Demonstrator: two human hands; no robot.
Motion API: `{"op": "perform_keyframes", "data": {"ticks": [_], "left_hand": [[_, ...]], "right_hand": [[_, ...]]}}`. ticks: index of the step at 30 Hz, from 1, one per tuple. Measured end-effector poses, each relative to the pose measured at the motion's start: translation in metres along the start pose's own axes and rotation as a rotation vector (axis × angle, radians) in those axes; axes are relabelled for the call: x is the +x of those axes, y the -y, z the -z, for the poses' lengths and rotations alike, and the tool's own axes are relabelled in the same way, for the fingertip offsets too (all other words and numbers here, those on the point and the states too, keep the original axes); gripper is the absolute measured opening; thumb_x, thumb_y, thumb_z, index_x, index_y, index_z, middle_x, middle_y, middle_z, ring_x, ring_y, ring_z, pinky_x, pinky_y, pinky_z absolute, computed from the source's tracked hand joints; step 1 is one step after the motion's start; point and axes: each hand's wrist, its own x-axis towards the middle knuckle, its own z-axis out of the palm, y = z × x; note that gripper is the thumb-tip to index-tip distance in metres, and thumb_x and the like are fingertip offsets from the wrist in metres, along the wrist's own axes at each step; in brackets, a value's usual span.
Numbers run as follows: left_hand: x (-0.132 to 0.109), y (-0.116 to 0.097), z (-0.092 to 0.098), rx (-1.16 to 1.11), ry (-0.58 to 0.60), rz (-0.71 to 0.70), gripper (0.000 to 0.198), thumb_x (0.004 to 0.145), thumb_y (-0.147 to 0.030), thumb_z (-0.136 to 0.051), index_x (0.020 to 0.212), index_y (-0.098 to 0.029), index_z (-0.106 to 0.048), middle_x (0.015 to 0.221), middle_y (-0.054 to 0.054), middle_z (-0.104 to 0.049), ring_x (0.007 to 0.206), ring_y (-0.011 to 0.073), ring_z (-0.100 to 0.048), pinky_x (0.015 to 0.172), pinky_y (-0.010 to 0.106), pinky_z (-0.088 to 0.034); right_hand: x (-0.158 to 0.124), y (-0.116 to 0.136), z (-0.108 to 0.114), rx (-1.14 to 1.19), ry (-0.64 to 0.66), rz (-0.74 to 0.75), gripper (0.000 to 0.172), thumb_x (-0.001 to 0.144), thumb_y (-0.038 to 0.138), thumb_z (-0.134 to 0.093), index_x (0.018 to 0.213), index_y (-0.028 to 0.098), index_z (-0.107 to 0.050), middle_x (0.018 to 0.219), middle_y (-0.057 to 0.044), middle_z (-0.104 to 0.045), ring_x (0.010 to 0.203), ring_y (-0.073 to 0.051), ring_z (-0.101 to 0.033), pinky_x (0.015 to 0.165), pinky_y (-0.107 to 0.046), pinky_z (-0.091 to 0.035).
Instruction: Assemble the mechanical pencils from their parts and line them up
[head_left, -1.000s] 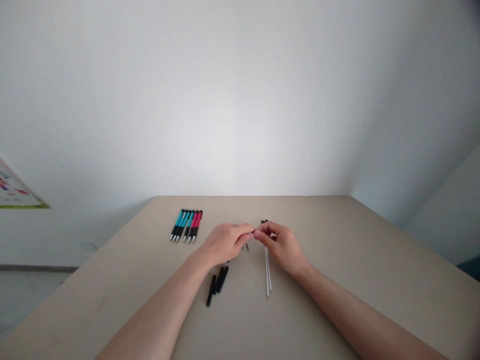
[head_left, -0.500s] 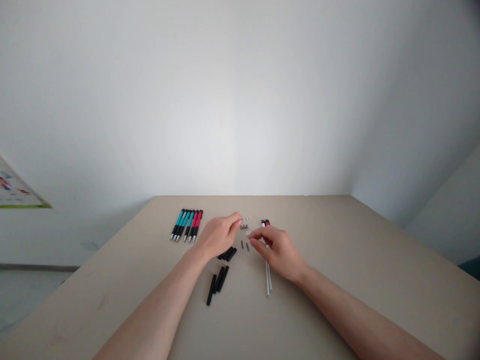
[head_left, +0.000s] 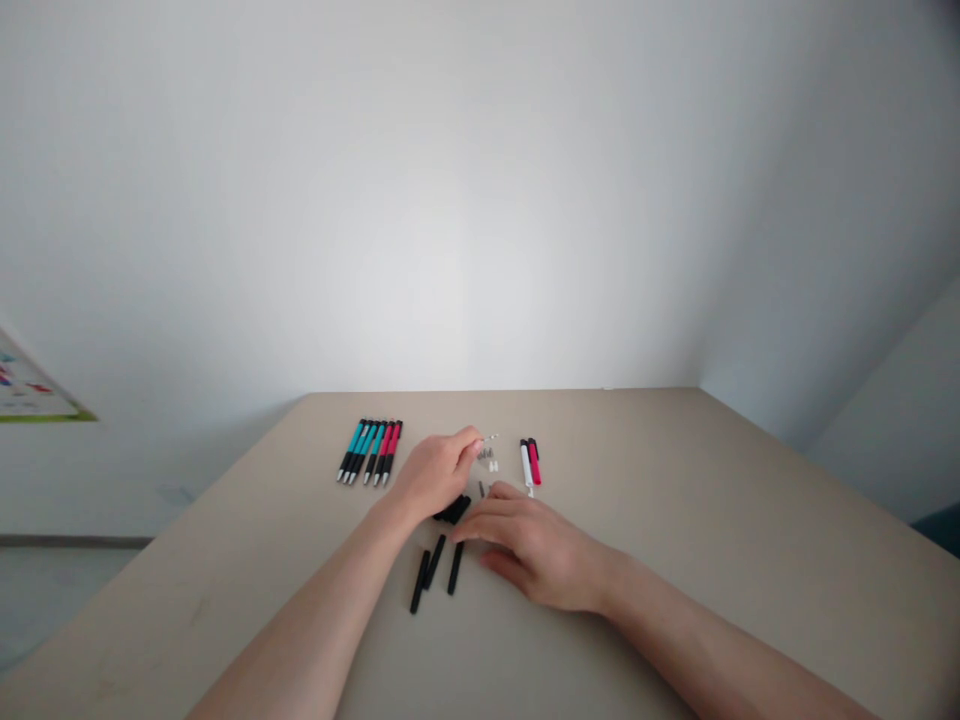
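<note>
My left hand [head_left: 442, 468] is closed in a pinch. A tiny pale, thin piece [head_left: 490, 437] pokes out past its fingertips, too small to name. Nearer to me, my right hand [head_left: 529, 545] reaches over the table with fingers bent and thumb apart. Its fingertips touch the top end of a black tube [head_left: 455, 570], which looks like a pen grip. Two more black tubes [head_left: 427, 575] lie just left of it. Several short black pieces [head_left: 451, 509] sit between the hands, partly covered. My right hand hides the white refills.
Several assembled teal and red pens [head_left: 370, 452] lie in a row at the left. Small grey tips [head_left: 486, 453] and clear bits [head_left: 493, 466] are near my left fingertips. A white pen barrel [head_left: 526, 463] and a pink one [head_left: 535, 462] lie behind my right hand.
My right hand has moved left and toward me, from beside the small parts to the black tubes. The rightmost tube now lies apart from the others. My left hand has stayed in place.
</note>
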Motion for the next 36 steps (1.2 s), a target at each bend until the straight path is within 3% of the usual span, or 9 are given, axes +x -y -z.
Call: {"op": "perform_keyframes", "data": {"ticks": [6, 11, 18, 24, 33, 36], "left_hand": [[0.000, -0.001, 0.001, -0.015, 0.002, -0.011, 0.029, 0.095, -0.032, -0.030, 0.086, -0.024, -0.056, 0.060, -0.002, -0.058, 0.057, 0.0153, -0.054, 0.053, 0.024, -0.027], [-0.001, 0.001, 0.001, -0.013, -0.005, -0.020, 0.029, 0.095, -0.032, -0.030, 0.084, -0.024, -0.056, 0.059, -0.002, -0.056, 0.056, 0.0153, -0.053, 0.053, 0.024, -0.027], [-0.001, 0.002, 0.000, -0.046, -0.021, -0.026, 0.027, 0.095, -0.032, -0.032, 0.083, -0.023, -0.055, 0.058, -0.002, -0.055, 0.056, 0.0149, -0.052, 0.054, 0.024, -0.027], [-0.001, 0.001, 0.003, -0.086, -0.020, -0.037, 0.028, 0.094, -0.031, -0.032, 0.079, -0.022, -0.055, 0.055, -0.003, -0.049, 0.052, 0.0129, -0.046, 0.054, 0.023, -0.025], [-0.002, -0.006, 0.007, -0.182, 0.033, -0.092, 0.028, 0.094, -0.030, -0.033, 0.076, -0.021, -0.053, 0.053, -0.005, -0.044, 0.050, 0.0113, -0.042, 0.054, 0.021, -0.026], [-0.002, -0.010, 0.008, -0.222, 0.060, -0.120, 0.029, 0.094, -0.029, -0.033, 0.074, -0.020, -0.052, 0.053, -0.005, -0.044, 0.050, 0.0111, -0.042, 0.054, 0.021, -0.027]], "right_hand": [[0.000, -0.002, -0.003, -0.040, 0.017, 0.004, 0.013, 0.084, 0.019, -0.060, 0.090, 0.023, -0.070, 0.101, -0.005, -0.062, 0.093, -0.020, -0.051, 0.080, -0.029, -0.043], [-0.001, -0.007, -0.003, -0.010, -0.029, -0.009, 0.013, 0.083, 0.012, -0.057, 0.086, 0.019, -0.067, 0.092, -0.005, -0.062, 0.089, -0.019, -0.052, 0.078, -0.029, -0.044], [-0.002, -0.022, 0.002, 0.034, -0.330, -0.092, 0.013, 0.086, 0.009, -0.049, 0.088, 0.018, -0.059, 0.084, -0.005, -0.062, 0.081, -0.018, -0.053, 0.073, -0.029, -0.043], [-0.004, -0.038, 0.008, -0.023, -0.584, -0.227, 0.016, 0.088, 0.013, -0.046, 0.094, 0.018, -0.060, 0.084, -0.006, -0.063, 0.079, -0.018, -0.056, 0.071, -0.029, -0.043], [-0.007, -0.051, 0.010, -0.064, -0.809, -0.397, 0.015, 0.085, 0.023, -0.051, 0.088, 0.017, -0.064, 0.089, -0.008, -0.062, 0.080, -0.020, -0.056, 0.066, -0.029, -0.043], [-0.007, -0.053, 0.009, 0.049, -0.829, -0.448, 0.018, 0.086, 0.030, -0.051, 0.087, 0.017, -0.064, 0.081, -0.007, -0.062, 0.071, -0.018, -0.055, 0.061, -0.028, -0.042]]}}
